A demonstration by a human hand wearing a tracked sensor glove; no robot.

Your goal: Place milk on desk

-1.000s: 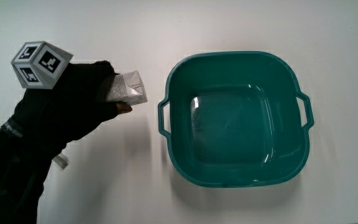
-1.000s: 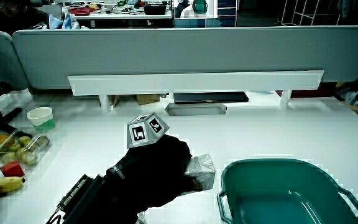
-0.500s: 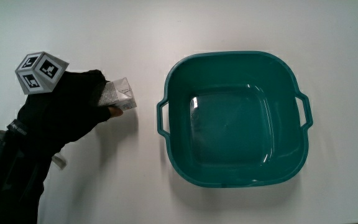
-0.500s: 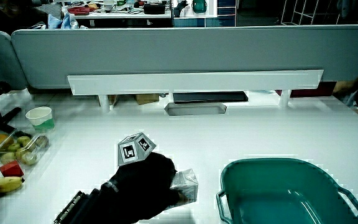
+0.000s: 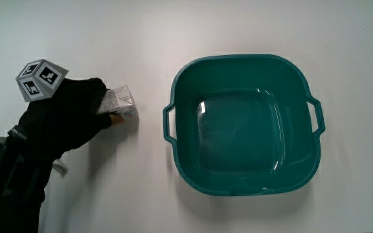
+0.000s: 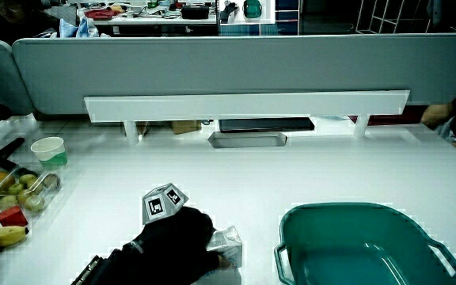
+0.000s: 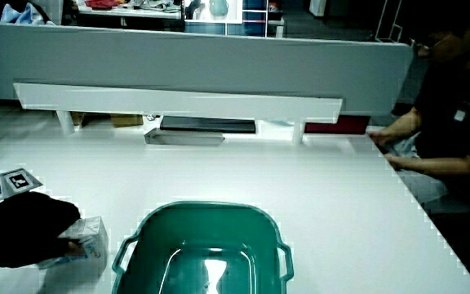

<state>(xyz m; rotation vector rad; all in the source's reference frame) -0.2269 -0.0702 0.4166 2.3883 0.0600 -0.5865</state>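
Observation:
The milk (image 5: 120,103) is a small grey-white carton. It rests on the white table beside the teal basin (image 5: 244,184), a short gap away from the basin's handle. The gloved hand (image 5: 76,115) is curled around the carton's side that faces away from the basin, fingers shut on it. The patterned cube (image 5: 40,79) rides on the back of the hand. In both side views the milk (image 6: 228,244) (image 7: 88,239) sits low on the table with the hand (image 6: 179,241) (image 7: 23,229) wrapped over it. Much of the carton is hidden by the glove.
The teal basin (image 6: 355,215) (image 7: 194,214) holds nothing that I can see. At the table's edge in a side view stand a paper cup (image 6: 50,150) and a tray of fruit (image 6: 10,190). A low grey partition (image 6: 236,67) and white shelf (image 6: 244,104) line the table.
The hand has carried the milk away from the basin and down to the table; the carton now looks smaller and lower than a second ago.

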